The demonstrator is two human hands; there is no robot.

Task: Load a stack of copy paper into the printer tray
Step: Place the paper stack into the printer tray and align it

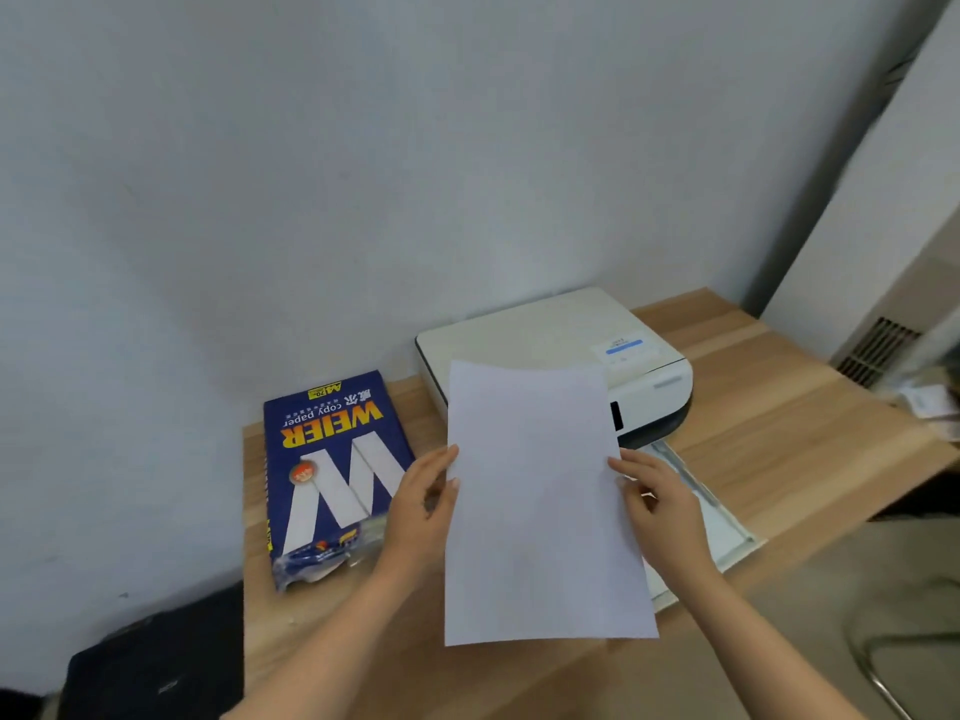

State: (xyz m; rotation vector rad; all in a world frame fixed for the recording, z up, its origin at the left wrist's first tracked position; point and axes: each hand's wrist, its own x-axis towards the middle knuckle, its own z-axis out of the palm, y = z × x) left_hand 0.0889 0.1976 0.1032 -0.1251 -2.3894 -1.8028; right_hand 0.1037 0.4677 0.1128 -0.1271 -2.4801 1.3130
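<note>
Both hands up at centre frame: the left hand pinches the left edge of the white paper stack, the right hand clasps its right edge, fingers closed on it. The stack hangs above the desk, covering the printer front; the tray juts out lower right, the blue paper pack lies left.

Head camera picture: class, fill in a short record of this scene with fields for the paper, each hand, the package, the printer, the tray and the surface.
paper: white sheets held upright above the desk, in front of the printer
left hand: grips the left edge of the sheets
right hand: grips the right edge of the sheets
package: blue copy paper pack, torn open at its near end, lying flat left of the printer
printer: white, lid closed, against the wall
tray: pulled out toward the person, partly hidden by the sheets
surface: wooden desk
</note>
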